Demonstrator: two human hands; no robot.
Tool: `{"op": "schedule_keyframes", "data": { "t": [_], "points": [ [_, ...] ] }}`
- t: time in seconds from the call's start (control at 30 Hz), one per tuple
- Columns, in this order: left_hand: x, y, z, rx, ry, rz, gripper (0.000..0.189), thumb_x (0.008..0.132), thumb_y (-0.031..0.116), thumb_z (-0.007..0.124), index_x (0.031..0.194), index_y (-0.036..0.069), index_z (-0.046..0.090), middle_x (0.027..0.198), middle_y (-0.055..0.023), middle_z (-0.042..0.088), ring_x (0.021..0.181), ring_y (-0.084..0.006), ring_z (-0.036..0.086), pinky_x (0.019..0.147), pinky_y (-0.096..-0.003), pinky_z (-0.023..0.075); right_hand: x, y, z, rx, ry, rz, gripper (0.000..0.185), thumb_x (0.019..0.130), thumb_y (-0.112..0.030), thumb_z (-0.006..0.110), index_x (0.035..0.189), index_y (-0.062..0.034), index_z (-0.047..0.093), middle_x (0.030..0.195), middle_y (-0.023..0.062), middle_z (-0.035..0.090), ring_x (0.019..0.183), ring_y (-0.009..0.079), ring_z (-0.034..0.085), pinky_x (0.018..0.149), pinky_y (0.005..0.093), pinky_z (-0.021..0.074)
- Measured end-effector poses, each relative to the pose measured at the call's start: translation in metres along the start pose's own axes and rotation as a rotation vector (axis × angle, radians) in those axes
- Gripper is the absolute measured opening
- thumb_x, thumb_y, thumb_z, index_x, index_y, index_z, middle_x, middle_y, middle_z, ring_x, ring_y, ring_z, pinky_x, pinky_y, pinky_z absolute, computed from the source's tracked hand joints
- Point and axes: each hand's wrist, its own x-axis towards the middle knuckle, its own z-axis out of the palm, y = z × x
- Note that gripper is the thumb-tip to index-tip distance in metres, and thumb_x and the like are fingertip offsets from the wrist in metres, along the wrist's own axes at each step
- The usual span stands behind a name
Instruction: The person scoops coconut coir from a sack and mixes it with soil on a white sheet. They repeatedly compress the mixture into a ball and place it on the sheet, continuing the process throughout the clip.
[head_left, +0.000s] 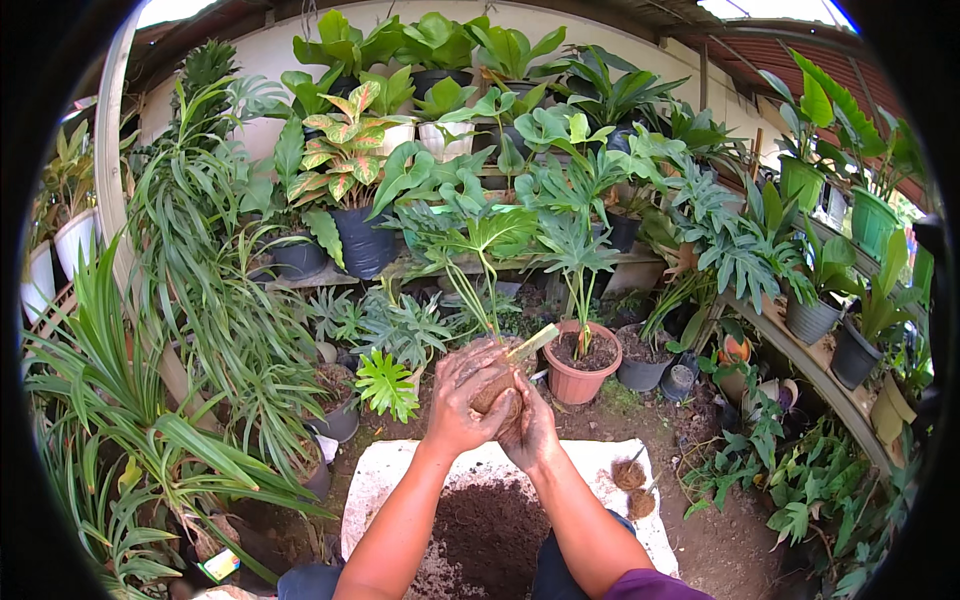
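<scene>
My left hand and my right hand are cupped together around a brown fibrous ball, which looks like soil or coir. Both hands have dark soil on them. Out of the top of the ball, between the hands, a pale green cut stem points up and to the right. Below the hands lies a white sheet or sack with a heap of dark soil on it. Two similar brown balls with short stems rest near its right edge.
A terracotta-coloured pot with a leafy plant stands just beyond the hands, beside a dark grey pot. Shelves of potted plants line the back and right. Long-leaved plants crowd the left, by a metal post. A bright green lobed leaf hangs near the sheet.
</scene>
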Motion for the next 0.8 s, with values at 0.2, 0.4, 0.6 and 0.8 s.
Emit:
{"op": "schedule_keyframes", "data": {
  "t": [0.2,0.4,0.6,0.8],
  "points": [
    [0.004,0.006,0.015,0.03,0.091,0.037,0.051,0.075,0.024,0.085,0.12,0.009,0.069,0.135,-0.0112,0.065,0.129,-0.0347,0.059,0.109,-0.0493,0.04,-0.001,-0.008,-0.001,0.107,0.011,-0.043,0.045,0.111,-0.039,0.045,0.143,-0.0078,0.05,0.136,0.0107,0.063,0.122,0.026,0.065,0.105,0.0432,0.0558],
    [-0.001,0.007,0.026,-0.009,0.063,-0.007,0.062,0.07,0.031,0.09,0.124,0.01,0.068,0.14,-0.0126,0.062,0.132,-0.0365,0.056,0.112,-0.0502,0.0399,0.003,-0.017,-0.011,0.21,-0.024,-0.037,0.042,0.113,-0.033,0.039,0.144,-0.0077,0.051,0.14,0.0131,0.061,0.125,0.0262,0.063,0.107,0.0424,0.0564],
    [-0.006,0.001,0.018,-0.061,0.014,-0.026,0.078,0.07,0.037,0.092,0.136,0.012,0.059,0.145,-0.0139,0.057,0.134,-0.0373,0.054,0.113,-0.0498,0.0394,0.0,-0.015,-0.014,0.15,-0.104,-0.061,0.042,0.112,-0.03,0.038,0.144,-0.007,0.05,0.14,0.0141,0.061,0.125,0.029,0.063,0.105,0.0439,0.0572],
    [-0.007,-0.005,0.013,-0.159,0.047,-0.155,0.065,0.077,0.038,0.087,0.132,0.013,0.063,0.143,-0.0125,0.059,0.136,-0.0349,0.051,0.115,-0.0507,0.0339,0.006,-0.011,-0.014,0.199,0.007,-0.006,0.044,0.112,-0.035,0.04,0.145,-0.0087,0.051,0.141,0.0128,0.061,0.127,0.0294,0.062,0.107,0.0452,0.0551]
  ]
}}
